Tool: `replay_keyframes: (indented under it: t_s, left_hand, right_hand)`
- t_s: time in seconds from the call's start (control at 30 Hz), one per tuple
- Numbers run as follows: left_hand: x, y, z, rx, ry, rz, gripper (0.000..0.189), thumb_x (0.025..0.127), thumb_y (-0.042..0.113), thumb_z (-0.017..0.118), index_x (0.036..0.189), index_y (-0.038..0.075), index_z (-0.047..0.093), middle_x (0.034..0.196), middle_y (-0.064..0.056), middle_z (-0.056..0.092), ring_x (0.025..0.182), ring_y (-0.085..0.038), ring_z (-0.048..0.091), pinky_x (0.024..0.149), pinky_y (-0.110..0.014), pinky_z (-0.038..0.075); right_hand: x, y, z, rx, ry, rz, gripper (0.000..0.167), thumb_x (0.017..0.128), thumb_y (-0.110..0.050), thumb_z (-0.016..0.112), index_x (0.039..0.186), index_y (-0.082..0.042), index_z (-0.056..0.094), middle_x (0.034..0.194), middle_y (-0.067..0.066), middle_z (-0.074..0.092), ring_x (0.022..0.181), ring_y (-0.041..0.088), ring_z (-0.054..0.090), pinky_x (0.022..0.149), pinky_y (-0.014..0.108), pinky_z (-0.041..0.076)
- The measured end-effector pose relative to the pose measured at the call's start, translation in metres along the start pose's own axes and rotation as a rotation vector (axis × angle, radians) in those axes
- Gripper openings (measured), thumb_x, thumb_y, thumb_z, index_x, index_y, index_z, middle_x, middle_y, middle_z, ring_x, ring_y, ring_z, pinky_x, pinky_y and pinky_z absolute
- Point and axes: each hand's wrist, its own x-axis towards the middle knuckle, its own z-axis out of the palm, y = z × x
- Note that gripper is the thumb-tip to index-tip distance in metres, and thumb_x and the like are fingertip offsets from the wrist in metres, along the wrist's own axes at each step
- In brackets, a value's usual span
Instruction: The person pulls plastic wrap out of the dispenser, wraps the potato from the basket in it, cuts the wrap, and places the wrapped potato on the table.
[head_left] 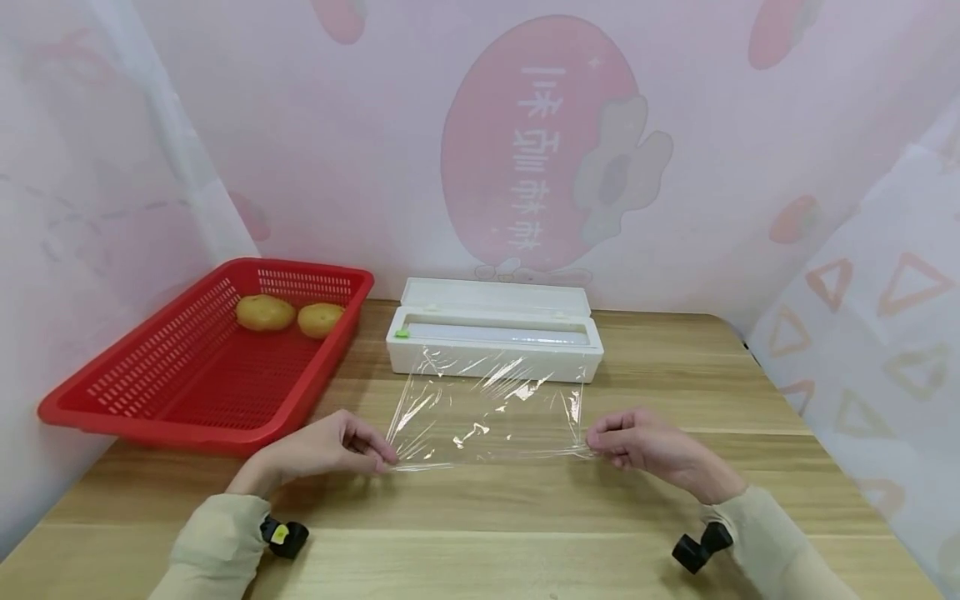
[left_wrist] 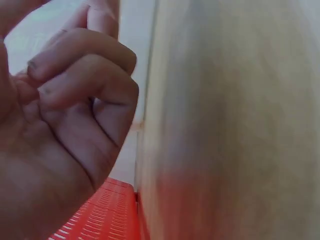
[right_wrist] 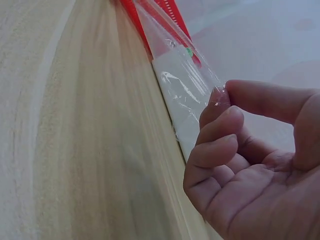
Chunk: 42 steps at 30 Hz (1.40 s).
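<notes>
L grip (head_left: 322, 448) & R grip (head_left: 652, 447): both clamped, each pinching a near corner of clear film (head_left: 487, 421). Film spans betw. my grips, running fwd to white box (head_left: 487, 364) just beyond. Looks thin, shiny, transp., w/ bright jagged glints; bunched into fine strands nr. each grip; wood of tabletop (head_left: 480, 558) shows thru. Box lid (head_left: 495, 297) tipped back, away from grips; pale roll (head_left: 498, 335) inside, green tab (head_left: 402, 332) at its L end. Red basket (head_left: 258, 437) fwd-left of L grip, w/ 2 potatoes (head_left: 266, 312).

Hard to see: film's near edge almost lost against wood mid-span; exact spot it leaves roll unclear. L wrist view: pinching fingertips cut off, tabletop blurred. R wrist view: thumb & finger meet on film; box's lower part hidden behind R grip.
</notes>
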Motion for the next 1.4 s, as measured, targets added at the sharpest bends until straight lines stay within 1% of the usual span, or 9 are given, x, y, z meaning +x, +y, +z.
replay_keyframes:
  t_s: [0.17,0.37,0.5,0.73,0.87,1.0,1.13,1.3,1.4]
  left_hand:
    - [0.001,-0.004,0.001,0.042,0.013,-0.021,0.019,0.089,0.017,0.073,0.104,0.006,0.075,0.096,-0.008,0.072,0.073,-0.008,0.053,0.062,-0.021,0.042]
    - [0.001,-0.002,0.001,0.048,0.007,-0.031,0.017,0.088,0.017,0.074,0.103,0.007,0.076,0.097,-0.008,0.072,0.079,-0.011,0.054,0.067,-0.024,0.043]
    - [0.001,-0.001,0.001,0.054,0.007,-0.041,0.017,0.088,0.018,0.074,0.101,0.008,0.077,0.096,-0.007,0.073,0.082,-0.014,0.057,0.068,-0.026,0.045]
    - [0.005,-0.002,-0.001,0.010,0.075,-0.087,0.020,0.095,0.024,0.067,0.092,0.006,0.077,0.076,-0.013,0.067,0.062,-0.010,0.047,0.053,-0.019,0.035]
    - [0.005,-0.003,0.000,-0.020,0.103,-0.087,0.020,0.093,0.022,0.070,0.092,0.003,0.076,0.075,-0.017,0.067,0.066,-0.012,0.052,0.055,-0.020,0.037]
    - [0.005,-0.003,0.002,-0.020,0.124,-0.099,0.018,0.090,0.019,0.073,0.092,0.002,0.076,0.075,-0.014,0.068,0.067,-0.013,0.056,0.055,-0.021,0.039]
    - [0.005,-0.003,0.002,-0.005,0.135,-0.103,0.017,0.087,0.019,0.076,0.092,0.003,0.077,0.076,-0.012,0.070,0.068,-0.016,0.061,0.056,-0.024,0.043]
    - [0.006,-0.004,0.003,0.051,0.145,-0.113,0.018,0.083,0.022,0.080,0.094,0.007,0.077,0.080,-0.008,0.071,0.070,-0.014,0.058,0.059,-0.025,0.044]
    - [0.006,-0.003,0.004,0.062,0.146,-0.123,0.021,0.081,0.022,0.081,0.096,0.007,0.077,0.080,-0.007,0.071,0.068,-0.012,0.055,0.057,-0.024,0.041]
  right_hand:
    - [0.002,0.003,0.004,-0.037,-0.002,0.016,0.011,0.092,-0.009,0.068,0.096,0.001,0.068,0.086,0.003,0.063,0.069,0.013,0.048,0.060,0.023,0.040]
    - [-0.001,0.007,0.006,-0.121,-0.091,-0.020,0.028,0.091,-0.008,0.068,0.100,0.017,0.060,0.087,0.008,0.061,0.071,0.015,0.051,0.061,0.023,0.044]
    - [-0.002,0.008,0.005,-0.130,-0.115,-0.011,0.030,0.093,-0.009,0.066,0.102,0.018,0.058,0.087,0.008,0.059,0.071,0.016,0.052,0.061,0.024,0.043]
    - [0.001,0.008,0.008,-0.104,-0.089,0.016,0.032,0.098,-0.016,0.061,0.101,0.016,0.063,0.087,0.014,0.066,0.071,0.015,0.057,0.062,0.023,0.047]
    - [0.002,0.010,0.014,-0.215,-0.012,0.017,0.028,0.095,-0.015,0.066,0.093,0.012,0.069,0.081,0.017,0.069,0.065,0.016,0.061,0.059,0.024,0.051]
    - [0.002,0.012,0.020,-0.321,0.078,0.023,0.023,0.089,-0.016,0.074,0.084,0.006,0.074,0.076,0.018,0.070,0.061,0.018,0.064,0.058,0.029,0.054]
    - [0.003,0.012,0.021,-0.275,0.109,0.056,0.022,0.088,-0.013,0.075,0.085,0.009,0.073,0.077,0.020,0.070,0.061,0.019,0.065,0.058,0.031,0.056]
    - [0.006,0.015,0.022,-0.176,0.182,0.126,0.022,0.089,-0.012,0.074,0.089,0.010,0.072,0.079,0.023,0.070,0.061,0.021,0.069,0.059,0.035,0.057]
    - [0.005,0.017,0.024,-0.200,0.208,0.124,0.018,0.086,-0.008,0.076,0.088,0.009,0.072,0.077,0.022,0.070,0.061,0.023,0.069,0.057,0.036,0.057]
